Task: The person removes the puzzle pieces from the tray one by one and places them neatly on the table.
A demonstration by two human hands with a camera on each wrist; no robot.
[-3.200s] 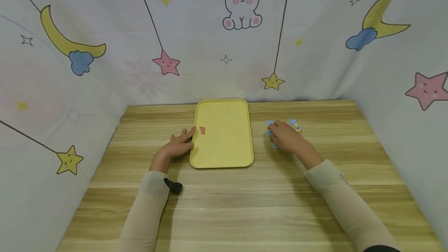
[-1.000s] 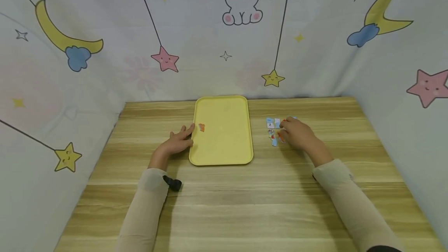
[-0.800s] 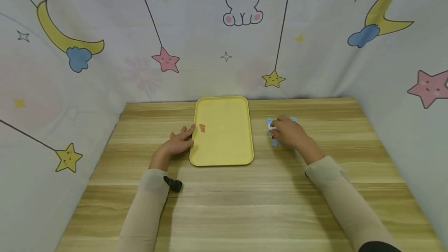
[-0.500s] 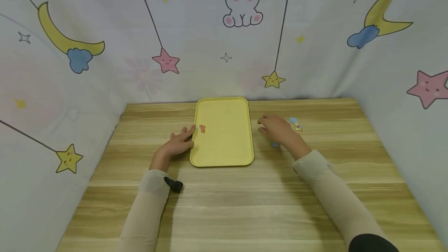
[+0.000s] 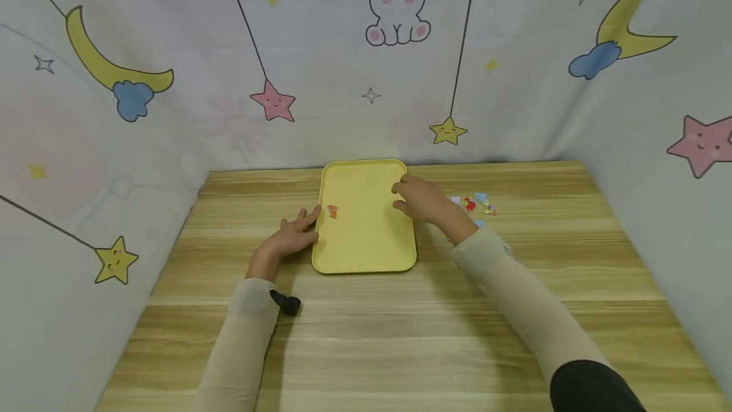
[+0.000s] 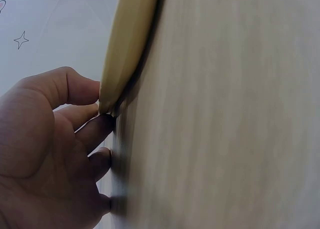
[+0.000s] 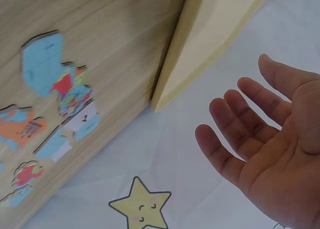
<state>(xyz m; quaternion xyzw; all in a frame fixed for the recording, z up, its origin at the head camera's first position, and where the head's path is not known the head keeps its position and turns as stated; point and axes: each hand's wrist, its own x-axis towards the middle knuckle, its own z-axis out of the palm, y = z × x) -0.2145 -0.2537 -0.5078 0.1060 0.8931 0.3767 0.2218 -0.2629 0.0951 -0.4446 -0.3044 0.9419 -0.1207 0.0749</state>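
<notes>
My left hand rests at the left edge of the yellow tray, fingers spread; in the left wrist view its thumb and fingertips touch the rim. My right hand hovers over the tray's right edge. In the right wrist view the right hand has loosely bent, parted fingers and nothing between them. A small orange puzzle piece lies inside the tray near its left side. Right of the tray lie several puzzle pieces, among them a red one and a blue one; my right hand and forearm partly hide them.
The wood-grain table carries the tray near its back edge. Behind it hangs a white cloth printed with stars, moons and a rabbit, and it runs along both sides too. A black strap device sits at the left wrist.
My right hand has moved left from over the puzzle pieces to the tray's right edge, uncovering some pieces. My left hand stays at the tray's left edge.
</notes>
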